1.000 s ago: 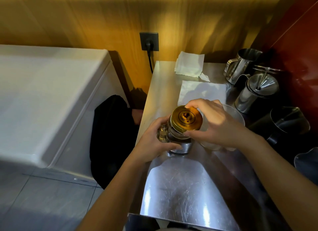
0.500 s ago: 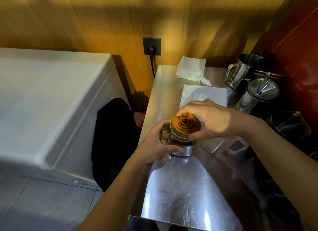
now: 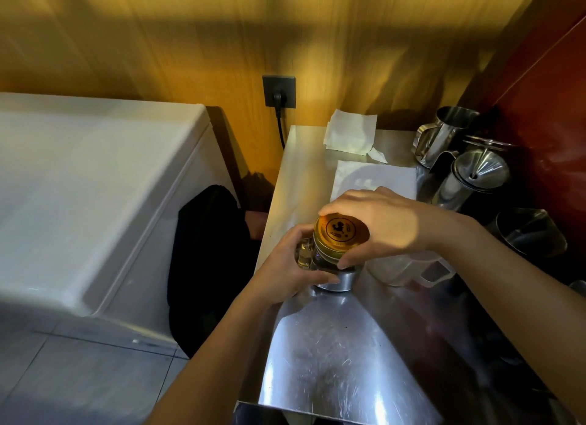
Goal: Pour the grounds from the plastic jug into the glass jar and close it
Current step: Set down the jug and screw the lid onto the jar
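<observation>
Right hand (image 3: pixel 380 225) fingers clamp the gold lid (image 3: pixel 341 231) from above; left hand (image 3: pixel 290 266) grips the upright glass jar (image 3: pixel 326 259) beneath.

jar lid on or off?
On: the gold lid sits on the jar mouth under the right hand. Whether it's fully tightened, cannot tell.

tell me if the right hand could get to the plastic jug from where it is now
Probably yes. The right hand is busy gripping the gold lid on the glass jar, but the plastic jug stands right beside it, just under the wrist, with nothing between them. It would need to release the lid first.
</observation>
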`<state>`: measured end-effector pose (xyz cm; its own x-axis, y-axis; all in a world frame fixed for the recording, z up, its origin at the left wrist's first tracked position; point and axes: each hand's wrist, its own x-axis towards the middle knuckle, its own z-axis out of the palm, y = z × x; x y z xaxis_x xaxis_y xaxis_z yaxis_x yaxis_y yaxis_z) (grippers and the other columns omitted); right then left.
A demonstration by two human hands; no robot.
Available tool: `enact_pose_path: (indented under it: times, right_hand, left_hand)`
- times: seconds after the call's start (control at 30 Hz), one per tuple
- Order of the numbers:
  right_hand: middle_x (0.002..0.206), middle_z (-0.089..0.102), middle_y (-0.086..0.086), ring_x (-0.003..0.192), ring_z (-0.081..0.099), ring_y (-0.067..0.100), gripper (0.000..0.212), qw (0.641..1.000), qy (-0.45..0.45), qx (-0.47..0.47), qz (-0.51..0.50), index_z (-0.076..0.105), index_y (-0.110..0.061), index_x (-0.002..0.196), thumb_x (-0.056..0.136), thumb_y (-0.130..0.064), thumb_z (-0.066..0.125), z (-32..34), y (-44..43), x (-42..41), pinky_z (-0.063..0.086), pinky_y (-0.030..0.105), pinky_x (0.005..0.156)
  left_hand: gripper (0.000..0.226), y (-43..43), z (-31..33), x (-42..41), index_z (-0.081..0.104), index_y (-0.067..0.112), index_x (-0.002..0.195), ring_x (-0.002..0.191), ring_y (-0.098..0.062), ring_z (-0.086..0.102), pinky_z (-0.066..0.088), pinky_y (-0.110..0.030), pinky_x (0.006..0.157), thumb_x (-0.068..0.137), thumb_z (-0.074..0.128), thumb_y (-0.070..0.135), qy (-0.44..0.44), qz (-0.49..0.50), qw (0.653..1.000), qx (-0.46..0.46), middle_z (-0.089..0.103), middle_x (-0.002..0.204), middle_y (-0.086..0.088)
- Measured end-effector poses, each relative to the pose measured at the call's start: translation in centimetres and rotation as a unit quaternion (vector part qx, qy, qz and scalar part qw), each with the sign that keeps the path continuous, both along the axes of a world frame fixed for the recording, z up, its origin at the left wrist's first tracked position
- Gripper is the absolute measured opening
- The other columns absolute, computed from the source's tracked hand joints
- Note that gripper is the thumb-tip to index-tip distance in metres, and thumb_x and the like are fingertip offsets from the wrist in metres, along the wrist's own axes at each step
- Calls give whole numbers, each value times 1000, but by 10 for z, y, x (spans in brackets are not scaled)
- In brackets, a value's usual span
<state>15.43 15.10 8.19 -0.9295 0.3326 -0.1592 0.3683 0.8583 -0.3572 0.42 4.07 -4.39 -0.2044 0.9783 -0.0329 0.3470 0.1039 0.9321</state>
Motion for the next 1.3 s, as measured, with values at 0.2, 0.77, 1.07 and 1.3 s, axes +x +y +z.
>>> enact_pose_path:
  times: [0.2,0.77,1.07,1.3]
  right_hand:
    - [102,56,-4,90,52,16,63,998,6,53,-34,49,-30,112,65,-70,59,-7,-4,-3,43,35,80]
    - [117,54,-6,101,42,-6,64,996,16,-68,63,49,-30,126,69,-23,78,8,13,1,33,11,88]
    - [109,55,-10,105,41,8,59,995,-4,-15,99,50,-34,120,67,-35,77,2,14,-6,26,34,91]
    - [111,53,-6,101,39,10,70,995,1,75,63,48,-32,119,62,-68,65,-7,11,-6,26,32,87]
  left_hand:
    - [70,1,-4,-1,46,46,109,101,15,48,39,-2,77,57,89,29,-5,1,1000,13,52,113,17]
    - [76,1,-6,-2,35,71,103,107,22,40,38,-5,79,53,87,46,24,4,1000,-16,45,111,34]
    - [76,1,-4,-2,38,64,108,109,13,45,41,-8,84,52,86,49,14,1,1000,-13,48,116,28]
    - [76,1,-5,0,35,64,110,108,16,44,40,-11,83,56,86,46,15,1,1000,-17,46,115,30]
